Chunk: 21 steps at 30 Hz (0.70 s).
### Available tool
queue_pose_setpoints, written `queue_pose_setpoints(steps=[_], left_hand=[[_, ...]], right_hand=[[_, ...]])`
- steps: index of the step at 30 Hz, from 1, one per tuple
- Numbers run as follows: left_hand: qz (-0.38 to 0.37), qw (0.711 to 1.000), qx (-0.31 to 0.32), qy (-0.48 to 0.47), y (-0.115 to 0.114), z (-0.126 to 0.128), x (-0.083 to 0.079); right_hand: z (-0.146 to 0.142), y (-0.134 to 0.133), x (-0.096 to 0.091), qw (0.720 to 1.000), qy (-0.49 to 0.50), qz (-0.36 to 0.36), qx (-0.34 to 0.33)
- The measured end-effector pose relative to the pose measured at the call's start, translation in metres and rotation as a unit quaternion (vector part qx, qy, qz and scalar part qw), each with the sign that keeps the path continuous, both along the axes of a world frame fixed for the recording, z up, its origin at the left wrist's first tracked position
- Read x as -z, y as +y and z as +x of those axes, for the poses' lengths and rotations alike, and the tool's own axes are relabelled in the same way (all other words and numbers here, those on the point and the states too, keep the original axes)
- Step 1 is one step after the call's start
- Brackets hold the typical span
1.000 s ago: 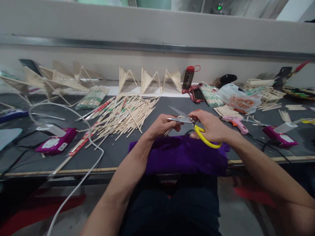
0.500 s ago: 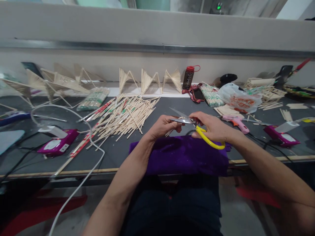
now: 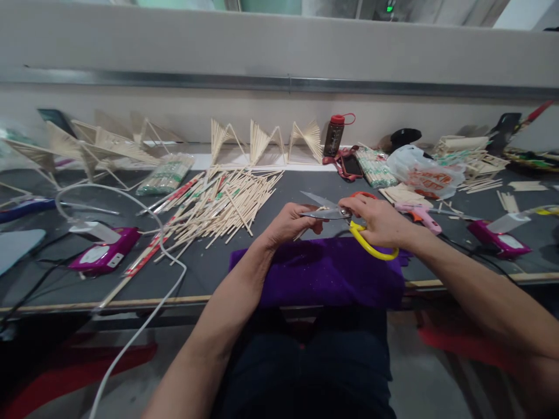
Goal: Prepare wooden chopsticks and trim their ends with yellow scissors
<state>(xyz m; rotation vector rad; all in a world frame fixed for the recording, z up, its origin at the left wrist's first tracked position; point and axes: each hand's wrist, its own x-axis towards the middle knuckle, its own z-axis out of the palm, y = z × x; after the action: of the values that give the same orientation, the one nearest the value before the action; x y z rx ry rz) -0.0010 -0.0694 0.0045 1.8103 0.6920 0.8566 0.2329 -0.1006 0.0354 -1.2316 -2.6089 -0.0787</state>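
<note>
My right hand (image 3: 379,221) is closed on scissors (image 3: 373,247) with a yellow handle loop hanging below the palm. A red-orange piece shows above its fingers, perhaps the other loop. The blades point left and stand apart. My left hand (image 3: 292,226) is pinched at the lower blade, around thin wooden sticks; light tips (image 3: 322,208) show between the blades, and other ends stick out below the fingers. How many sticks there are is hidden. Beneath both hands a purple cloth (image 3: 323,276) lies along the table's front edge.
A heap of wooden sticks (image 3: 231,203) lies left of my hands. Twisted stick models (image 3: 266,142) and a bottle (image 3: 334,137) line the back. To the right are a pink glue gun (image 3: 421,215) and a plastic bag (image 3: 425,171). A white cable (image 3: 172,291) loops over the front edge.
My right hand has shifted slightly with the scissors, and the red-orange piece now shows above its fingers. The left hand stays nearly still.
</note>
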Motion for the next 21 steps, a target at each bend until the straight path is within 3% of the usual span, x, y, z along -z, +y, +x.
queue_pose_setpoints(steps=[9,21], left_hand=[[0.007,1.0,0.003,0.001,0.001,0.001,0.001],[-0.064,0.998,-0.001,-0.022,0.001,0.002,0.003]], right_hand=[[0.001,-0.002,0.005,0.999,-0.001,0.034,0.009],[0.003,0.001,0.016,0.998,0.039,0.044,0.016]])
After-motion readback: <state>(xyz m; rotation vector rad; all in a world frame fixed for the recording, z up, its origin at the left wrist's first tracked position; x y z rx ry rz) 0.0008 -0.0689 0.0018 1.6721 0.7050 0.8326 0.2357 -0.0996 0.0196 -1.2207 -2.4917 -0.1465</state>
